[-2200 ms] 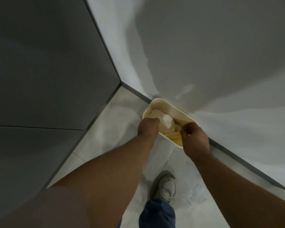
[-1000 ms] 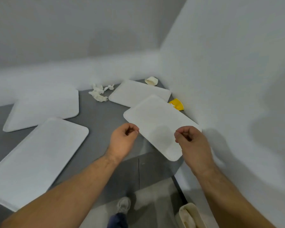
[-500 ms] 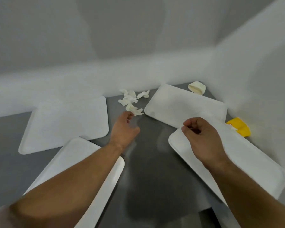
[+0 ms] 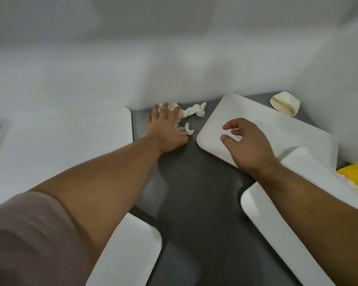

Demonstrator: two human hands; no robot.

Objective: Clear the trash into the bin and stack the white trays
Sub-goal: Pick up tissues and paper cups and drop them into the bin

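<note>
Where the table (image 4: 194, 193) meets the wall, left hand (image 4: 165, 129) spread flat over crumpled tissue (image 4: 191, 111), touching it.

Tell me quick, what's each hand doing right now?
Left hand: open, fingers spread on the crumpled tissue, not gripping it yet.
Right hand: open, fingers loosely curled, holding nothing, above a white tray.
</note>
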